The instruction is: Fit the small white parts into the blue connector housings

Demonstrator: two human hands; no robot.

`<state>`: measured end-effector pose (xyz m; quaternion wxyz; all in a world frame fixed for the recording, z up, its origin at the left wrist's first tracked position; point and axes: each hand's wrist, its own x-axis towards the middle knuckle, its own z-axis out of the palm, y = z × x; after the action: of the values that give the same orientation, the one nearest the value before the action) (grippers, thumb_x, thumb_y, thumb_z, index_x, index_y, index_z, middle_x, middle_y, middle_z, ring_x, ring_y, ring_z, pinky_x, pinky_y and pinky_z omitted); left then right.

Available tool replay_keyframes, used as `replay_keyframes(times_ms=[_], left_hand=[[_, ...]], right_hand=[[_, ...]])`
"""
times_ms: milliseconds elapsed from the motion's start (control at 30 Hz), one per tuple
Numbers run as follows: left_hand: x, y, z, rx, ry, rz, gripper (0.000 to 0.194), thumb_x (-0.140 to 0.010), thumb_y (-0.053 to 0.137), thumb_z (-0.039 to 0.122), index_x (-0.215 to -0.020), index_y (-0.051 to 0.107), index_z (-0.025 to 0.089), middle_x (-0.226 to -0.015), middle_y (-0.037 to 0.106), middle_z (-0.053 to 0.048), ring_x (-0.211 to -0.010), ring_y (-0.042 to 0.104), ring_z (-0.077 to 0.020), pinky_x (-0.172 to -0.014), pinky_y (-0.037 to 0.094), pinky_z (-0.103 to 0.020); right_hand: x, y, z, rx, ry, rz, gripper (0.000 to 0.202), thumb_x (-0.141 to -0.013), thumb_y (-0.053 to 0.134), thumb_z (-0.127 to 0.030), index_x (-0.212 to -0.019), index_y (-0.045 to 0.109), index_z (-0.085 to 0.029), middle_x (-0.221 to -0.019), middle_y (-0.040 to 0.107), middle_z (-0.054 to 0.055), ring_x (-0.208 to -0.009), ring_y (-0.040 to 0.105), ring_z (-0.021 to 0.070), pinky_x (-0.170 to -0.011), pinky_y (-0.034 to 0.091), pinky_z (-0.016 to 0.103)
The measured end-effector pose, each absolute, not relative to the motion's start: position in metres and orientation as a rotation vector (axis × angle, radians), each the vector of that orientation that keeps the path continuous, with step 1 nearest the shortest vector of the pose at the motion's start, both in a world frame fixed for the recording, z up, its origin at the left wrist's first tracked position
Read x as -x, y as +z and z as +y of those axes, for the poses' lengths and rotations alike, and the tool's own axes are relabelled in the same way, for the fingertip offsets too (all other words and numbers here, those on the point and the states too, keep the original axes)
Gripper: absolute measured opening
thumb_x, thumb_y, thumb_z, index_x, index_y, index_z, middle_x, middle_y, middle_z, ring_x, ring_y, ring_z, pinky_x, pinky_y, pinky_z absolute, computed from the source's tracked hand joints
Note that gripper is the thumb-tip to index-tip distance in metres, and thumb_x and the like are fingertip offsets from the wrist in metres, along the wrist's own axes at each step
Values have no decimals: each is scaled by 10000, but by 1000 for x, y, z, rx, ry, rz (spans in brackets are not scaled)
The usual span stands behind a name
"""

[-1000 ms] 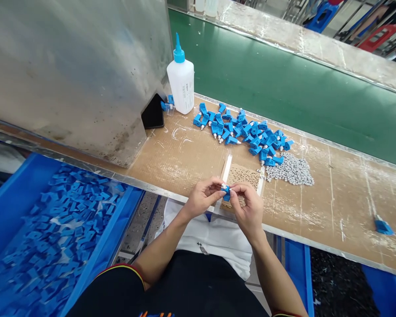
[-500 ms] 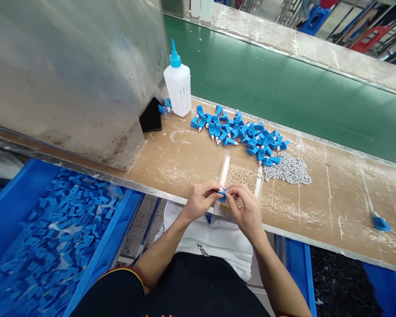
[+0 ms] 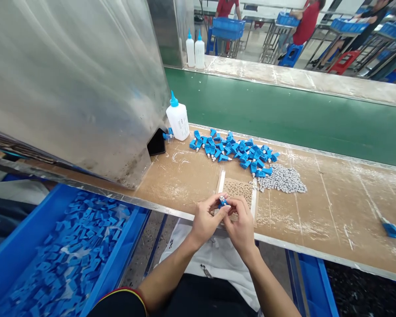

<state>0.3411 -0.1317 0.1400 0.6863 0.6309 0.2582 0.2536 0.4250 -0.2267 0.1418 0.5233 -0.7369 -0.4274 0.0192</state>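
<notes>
A small blue plastic part with a white tip is held between my hands, just over the table's front edge. My left hand pinches it from the left with thumb and fingertips. From the right, the fingers of my right hand close on the same part and hide some of it. Just beyond my hands lies a perforated board between white strips. A pile of like blue parts with white tips lies farther back, and small grey pieces are heaped beside it.
A white squeeze bottle with a blue nozzle stands by the metal panel. Behind runs a green conveyor belt. Blue bins flank me below the table. One blue piece lies far right. Other people work in the background.
My view has tipped upward, so more of the background shows. Both hands still hold the blue part, which has turned so that its white tip points up.
</notes>
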Motion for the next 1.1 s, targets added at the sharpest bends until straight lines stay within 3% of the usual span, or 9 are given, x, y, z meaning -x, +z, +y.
replay_keyframes(times_ms=[233, 400, 467, 600, 767, 900, 1000, 1100], left_hand=[[-356, 150, -139, -1711, 585, 524, 277, -949, 574, 346, -1074, 738, 161, -1036, 797, -101, -924, 767, -224, -817, 612, -293], [-391, 157, -120, -1933, 335, 220, 302, -966, 556, 389, -1098, 715, 169, -957, 789, -74, -832, 749, -202, -762, 598, -297], [-414, 162, -94, -2156, 325, 175, 276, -968, 565, 366, -1104, 712, 177, -988, 778, -78, -870, 733, -210, -804, 591, -327], [-461, 165, -38, -2725, 419, 440, 211, -940, 553, 155, -1111, 676, 146, -1155, 696, -168, -1122, 640, -303, -1019, 496, -475], [-484, 153, -13, -2920, 284, 425, 225, -885, 500, 21, -1002, 657, 132, -1030, 682, -183, -1093, 610, -323, -946, 488, -426], [-475, 155, -14, -2894, 276, 419, 213, -887, 483, 25, -967, 641, 144, -1006, 689, -166, -1038, 623, -304, -904, 492, -394], [-453, 163, -24, -2732, 357, 475, 139, -902, 540, 104, -987, 635, 159, -1007, 698, -140, -955, 650, -282, -857, 502, -381], [-418, 164, -45, -2342, 491, 547, 51, -896, 611, 213, -933, 634, 187, -875, 700, -58, -762, 648, -205, -754, 508, -324]], right_hand=[[-424, 142, -230, 1848, -110, -955, 93, -956, 557, -235, -868, 581, -219, -782, 574, 8, -639, 527, 145, -573, 452, 278], [-460, 143, -266, 1995, -175, -894, 122, -943, 557, -328, -917, 601, -217, -776, 605, 13, -620, 544, 160, -563, 432, 287], [-498, 143, -299, 2152, -265, -811, 181, -913, 557, -376, -940, 623, -209, -784, 624, 36, -626, 556, 181, -571, 425, 306], [-601, 137, -393, 2573, -550, -510, 228, -835, 566, -432, -781, 624, -219, -729, 610, 117, -644, 546, 247, -587, 381, 378], [-695, 135, -482, 2831, -668, -200, 276, -777, 672, -343, -535, 589, -241, -588, 526, 145, -562, 480, 234, -531, 266, 406], [-693, 140, -465, 2765, -877, -359, 330, -855, 634, -419, -660, 715, -166, -726, 605, 281, -762, 592, 343, -566, 328, 465], [-649, 138, -408, 2542, -607, -844, 310, -951, 505, -397, -903, 726, -184, -887, 669, 223, -804, 622, 296, -671, 459, 452], [-602, 131, -345, 2254, -105, -1253, 219, -977, 475, -348, -943, 664, -243, -880, 679, 91, -741, 631, 225, -685, 513, 372]])
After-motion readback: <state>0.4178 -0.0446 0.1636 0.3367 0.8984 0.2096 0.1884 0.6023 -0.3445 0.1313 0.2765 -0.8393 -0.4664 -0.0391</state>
